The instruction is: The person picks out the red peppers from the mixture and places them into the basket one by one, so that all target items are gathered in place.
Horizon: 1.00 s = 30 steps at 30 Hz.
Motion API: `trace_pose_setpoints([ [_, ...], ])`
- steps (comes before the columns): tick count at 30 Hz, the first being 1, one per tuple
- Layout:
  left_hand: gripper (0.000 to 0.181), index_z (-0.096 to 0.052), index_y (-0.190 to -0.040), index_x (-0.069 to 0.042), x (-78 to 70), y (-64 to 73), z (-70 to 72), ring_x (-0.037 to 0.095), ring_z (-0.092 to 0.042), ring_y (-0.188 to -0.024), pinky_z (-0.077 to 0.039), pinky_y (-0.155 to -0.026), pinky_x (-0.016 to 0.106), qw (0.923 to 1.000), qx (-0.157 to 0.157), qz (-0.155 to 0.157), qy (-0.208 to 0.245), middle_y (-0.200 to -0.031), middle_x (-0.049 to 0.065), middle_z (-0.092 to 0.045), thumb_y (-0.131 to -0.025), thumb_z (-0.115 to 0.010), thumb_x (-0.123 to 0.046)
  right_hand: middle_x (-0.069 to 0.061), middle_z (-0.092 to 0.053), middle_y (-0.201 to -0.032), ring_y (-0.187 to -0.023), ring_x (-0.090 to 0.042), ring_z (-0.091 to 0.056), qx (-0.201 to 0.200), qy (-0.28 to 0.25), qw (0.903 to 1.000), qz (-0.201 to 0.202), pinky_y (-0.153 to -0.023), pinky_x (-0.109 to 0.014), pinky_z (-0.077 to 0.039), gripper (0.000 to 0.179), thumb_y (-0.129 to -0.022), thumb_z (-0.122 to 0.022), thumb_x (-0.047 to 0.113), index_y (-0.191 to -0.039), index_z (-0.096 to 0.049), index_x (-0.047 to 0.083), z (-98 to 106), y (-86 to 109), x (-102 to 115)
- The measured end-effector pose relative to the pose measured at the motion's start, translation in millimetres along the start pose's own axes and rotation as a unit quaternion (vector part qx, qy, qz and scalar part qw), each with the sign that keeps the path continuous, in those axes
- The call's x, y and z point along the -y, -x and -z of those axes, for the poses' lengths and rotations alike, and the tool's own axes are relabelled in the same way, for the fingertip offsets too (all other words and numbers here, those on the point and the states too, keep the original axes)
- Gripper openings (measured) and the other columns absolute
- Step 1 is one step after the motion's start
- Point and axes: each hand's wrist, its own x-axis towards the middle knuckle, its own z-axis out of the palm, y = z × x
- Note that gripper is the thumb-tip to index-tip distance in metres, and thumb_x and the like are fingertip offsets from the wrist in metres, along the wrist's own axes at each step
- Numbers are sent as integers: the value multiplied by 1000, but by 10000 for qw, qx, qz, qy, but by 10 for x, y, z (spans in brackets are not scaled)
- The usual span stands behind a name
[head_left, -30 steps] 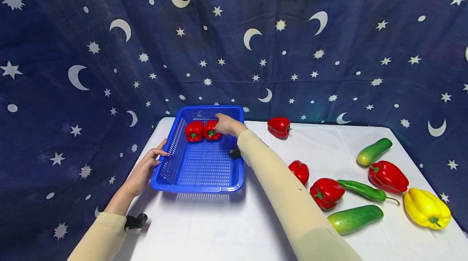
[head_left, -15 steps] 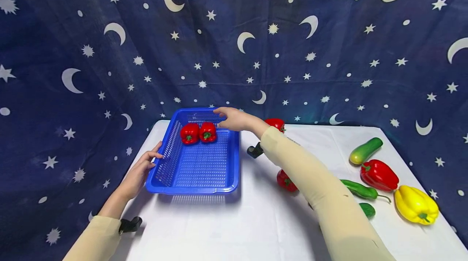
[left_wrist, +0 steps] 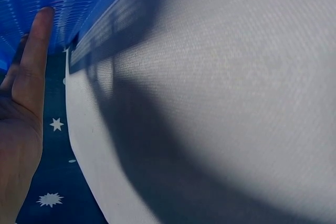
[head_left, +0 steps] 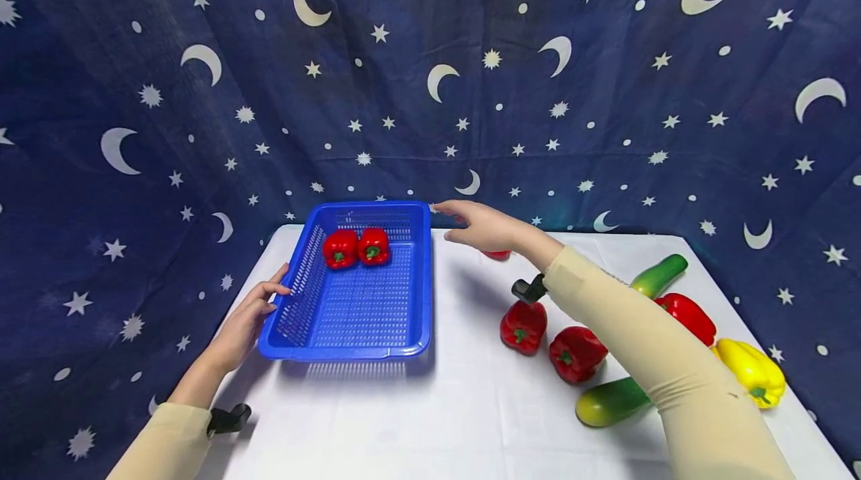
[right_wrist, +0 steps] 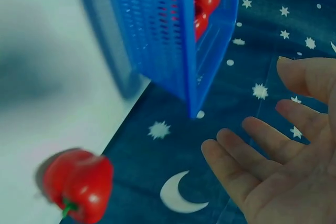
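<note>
A blue plastic basket stands on the left part of the white table, two red bell peppers side by side near its back left. My left hand is at the basket's left side. In the left wrist view its straight fingers lie against the slotted wall. My right hand, empty with fingers spread, is in the air just right of the basket's back right corner. Another red bell pepper lies on the table below it, mostly hidden by the hand in the head view.
Two red bell peppers lie right of centre. Green-yellow cucumber-like vegetables, a further red bell pepper and a yellow bell pepper are at the right, partly behind the right sleeve. A dark blue star-and-moon cloth hangs behind the table.
My right hand has left the red bell pepper in the basket and moved right, out past the rim. The left hand stays at the basket's side. The head view has shifted slightly right.
</note>
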Motion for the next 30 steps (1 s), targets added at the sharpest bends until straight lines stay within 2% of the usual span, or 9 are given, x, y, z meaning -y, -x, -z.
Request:
trace_pose_setpoints([
  [4,32,-46,-128,3,-16,0,1,41,-1,-155,-39,-98,17,10000,-3,48,-51,-172,1,-11,-101,-31,-4,-9,-42,-159,-140,-30,-45,-129,-10,9998,-152,-112,-50,-37,63,-99,-65,24,-157,-40,16,29,202,-104],
  [11,32,-44,-129,5,-42,10,-24,41,0,-154,-39,-98,17,10000,14,20,-28,-172,2,-9,-101,-31,-3,-13,-46,-153,-133,-30,-49,-332,-122,9991,-240,-104,-50,-45,64,-99,-64,20,-157,-39,16,24,506,-246],
  [15,32,-45,-129,4,-31,11,-28,41,-1,-154,-41,-96,17,10000,5,40,-18,-172,2,-10,-100,-31,-3,-13,-43,-155,-139,-36,-44,-320,-276,9986,-330,-108,-54,-41,64,-99,-65,20,-157,-38,16,-3,662,-315],
  [20,32,-44,-128,6,-12,5,-17,40,-3,-155,-41,-97,18,10000,43,-51,62,-172,2,-10,-100,-31,-2,-14,-46,-150,-136,-38,-47,-300,-465,9977,-395,-108,-54,-41,66,-98,-67,19,-157,-38,15,-55,829,-406],
  [25,32,-43,-128,8,-3,2,-9,39,-4,-155,-41,-97,18,9999,79,-99,107,-172,3,-9,-101,-30,-2,-16,-44,-153,-138,-39,-45,-273,-451,9972,-523,-108,-57,-39,69,-97,-68,20,-157,-37,12,-122,992,-518],
  [30,31,-45,-128,4,3,5,1,38,-1,-155,-36,-99,15,10000,33,-18,27,-172,2,-10,-101,-31,-3,-18,-40,-157,-138,-41,-45,-198,-357,9967,-697,-108,-59,-39,71,-97,-69,26,-158,-36,15,-191,1137,-618],
])
